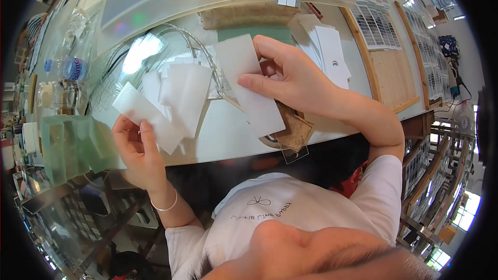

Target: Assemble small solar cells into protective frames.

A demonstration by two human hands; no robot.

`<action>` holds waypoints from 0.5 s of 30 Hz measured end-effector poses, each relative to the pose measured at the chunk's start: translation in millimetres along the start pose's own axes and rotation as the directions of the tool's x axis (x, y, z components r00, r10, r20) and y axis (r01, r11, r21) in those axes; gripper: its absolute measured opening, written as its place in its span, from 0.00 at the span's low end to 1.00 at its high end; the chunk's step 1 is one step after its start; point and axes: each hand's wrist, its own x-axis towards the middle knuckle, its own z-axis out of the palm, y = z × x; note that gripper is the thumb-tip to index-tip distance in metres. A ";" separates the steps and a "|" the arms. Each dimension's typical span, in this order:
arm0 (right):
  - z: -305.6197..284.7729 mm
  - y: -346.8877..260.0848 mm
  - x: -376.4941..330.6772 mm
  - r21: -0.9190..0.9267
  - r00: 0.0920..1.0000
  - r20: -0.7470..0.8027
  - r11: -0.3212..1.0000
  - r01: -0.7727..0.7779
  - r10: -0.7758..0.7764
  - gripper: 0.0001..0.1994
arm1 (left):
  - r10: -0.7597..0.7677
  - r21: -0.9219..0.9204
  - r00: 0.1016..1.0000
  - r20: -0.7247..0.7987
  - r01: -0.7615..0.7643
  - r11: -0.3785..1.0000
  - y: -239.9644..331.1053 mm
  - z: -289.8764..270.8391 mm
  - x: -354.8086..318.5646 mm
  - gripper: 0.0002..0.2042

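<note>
My right hand (pixel 293 78) pinches a long white rectangular strip (pixel 250 85) between thumb and fingers, holding it above the pale table (pixel 228 135). My left hand (pixel 136 148) grips another white strip (pixel 147 116) by its lower end at the table's near edge. Between the two hands lies a loose pile of similar white strips (pixel 181 91) on the table. A thin bracelet circles my left wrist.
Green glass sheets (pixel 72 145) stand at the left edge. A plastic bottle (pixel 65 67) and jars sit far left. White cards (pixel 329 54) lie at the right, and wooden trays of small mosaic tiles (pixel 376 21) sit beyond. A brown cloth (pixel 295 129) lies under my right hand.
</note>
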 end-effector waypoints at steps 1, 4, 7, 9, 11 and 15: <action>0.0 -6.6 1.6 0.005 1.000 0.002 1.000 -0.003 0.003 0.12 | 0.029 0.006 0.999 -0.025 -0.029 1.000 1.3 0.2 1.7 0.16; 8.3 -9.0 6.2 0.028 0.999 0.019 0.999 0.039 -0.040 0.13 | 0.102 0.029 0.992 -0.070 -0.100 0.995 9.1 4.1 1.6 0.16; 26.7 -7.3 16.7 0.139 0.996 0.054 0.988 0.065 -0.073 0.12 | 0.082 -0.080 0.995 -0.058 -0.087 0.993 16.5 5.3 0.3 0.17; 44.4 -9.2 27.5 0.213 0.989 0.090 0.972 0.097 -0.118 0.12 | -0.120 -0.622 0.988 0.100 0.156 0.767 24.8 13.6 -1.4 0.21; 69.2 -16.1 38.7 0.074 0.963 0.123 0.969 0.234 -0.242 0.12 | -0.103 -0.646 0.930 0.354 0.323 0.692 -3.0 14.9 -14.3 0.24; 79.3 -17.7 61.4 -0.212 0.902 0.259 0.891 0.401 -0.345 0.14 | -0.270 -0.600 0.932 0.241 0.362 0.714 11.5 20.3 -10.7 0.22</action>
